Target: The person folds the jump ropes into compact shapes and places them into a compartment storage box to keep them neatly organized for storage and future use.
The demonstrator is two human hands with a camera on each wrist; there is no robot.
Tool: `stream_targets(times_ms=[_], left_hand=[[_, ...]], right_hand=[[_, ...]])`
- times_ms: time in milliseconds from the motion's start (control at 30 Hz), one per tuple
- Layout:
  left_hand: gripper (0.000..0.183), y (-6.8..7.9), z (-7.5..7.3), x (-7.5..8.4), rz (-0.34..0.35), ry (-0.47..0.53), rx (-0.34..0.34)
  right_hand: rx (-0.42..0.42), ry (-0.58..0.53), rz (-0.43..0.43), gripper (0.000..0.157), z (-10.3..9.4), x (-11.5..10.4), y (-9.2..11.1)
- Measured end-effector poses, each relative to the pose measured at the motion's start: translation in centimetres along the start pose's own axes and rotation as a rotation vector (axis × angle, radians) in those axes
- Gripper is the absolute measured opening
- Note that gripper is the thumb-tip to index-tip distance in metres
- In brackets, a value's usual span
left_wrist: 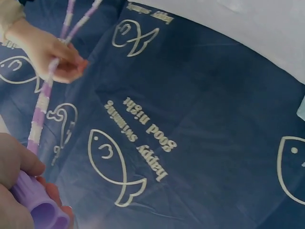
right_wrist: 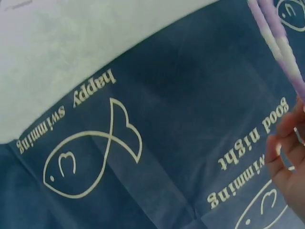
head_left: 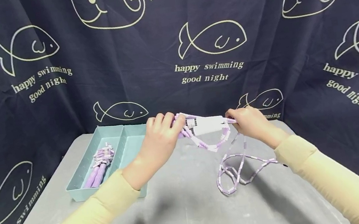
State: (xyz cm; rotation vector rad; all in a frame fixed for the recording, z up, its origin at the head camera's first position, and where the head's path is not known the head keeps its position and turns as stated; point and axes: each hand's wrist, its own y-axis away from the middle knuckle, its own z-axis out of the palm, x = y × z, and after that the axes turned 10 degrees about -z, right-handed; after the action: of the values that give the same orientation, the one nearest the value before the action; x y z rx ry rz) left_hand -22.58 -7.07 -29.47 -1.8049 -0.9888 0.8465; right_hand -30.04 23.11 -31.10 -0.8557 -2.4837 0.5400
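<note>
My left hand point(head_left: 164, 131) grips a purple handle point(left_wrist: 45, 210) of a beaded jump rope point(head_left: 210, 148), its beads purple and white. My right hand point(head_left: 249, 119) holds the rope to the right, at about the same height. Between the hands is a flat white piece point(head_left: 208, 124) with a dark-marked bit at its left; I cannot tell what it is. One loop hangs under it, and more of the rope trails in loose loops on the table below my right hand. In the left wrist view, a stretch of rope runs between the two hands.
A light blue tray point(head_left: 85, 164) with a divider stands on the grey table point(head_left: 186, 210), left of my left hand. Its left compartment holds a bundled jump rope point(head_left: 101, 161) with purple handles. A dark blue curtain point(head_left: 144, 55) with fish drawings hangs behind and at both sides.
</note>
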Motion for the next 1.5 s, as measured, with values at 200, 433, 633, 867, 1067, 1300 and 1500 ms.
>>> stream_targets(times_ms=[200, 433, 633, 867, 1067, 1300, 1500], left_hand=[[0.021, 0.6, 0.8, -1.1, -0.086, -0.053, 0.025], [0.014, 0.9, 1.5, -2.0, -0.156, -0.132, 0.01], [0.012, 1.1, 2.3, -2.5, -0.225, -0.209, -0.008], [0.017, 1.5, 3.4, -3.0, -0.302, -0.292, -0.049], [0.021, 2.1, 4.2, -2.8, -0.36, -0.339, -0.134], [0.006, 2.3, 4.3, -2.5, -0.424, -0.279, -0.228], [0.025, 1.7, 3.7, -2.5, -0.507, -0.147, -0.362]], right_hand=[[0.001, 0.023, 0.066, 0.026, 0.9, -0.5, 1.6], [-0.058, 0.124, -0.019, 0.02, 1.4, -2.6, 2.4], [-0.117, 0.189, -0.089, 0.018, 0.6, -6.2, 2.5], [-0.019, 0.289, -0.172, 0.01, -1.1, -9.6, 1.8], [0.121, 0.313, -0.239, 0.019, -3.3, -11.9, 0.7], [0.19, 0.293, -0.286, 0.019, -5.5, -12.7, -0.3], [0.171, 0.313, -0.356, 0.018, -6.1, -12.8, 0.0]])
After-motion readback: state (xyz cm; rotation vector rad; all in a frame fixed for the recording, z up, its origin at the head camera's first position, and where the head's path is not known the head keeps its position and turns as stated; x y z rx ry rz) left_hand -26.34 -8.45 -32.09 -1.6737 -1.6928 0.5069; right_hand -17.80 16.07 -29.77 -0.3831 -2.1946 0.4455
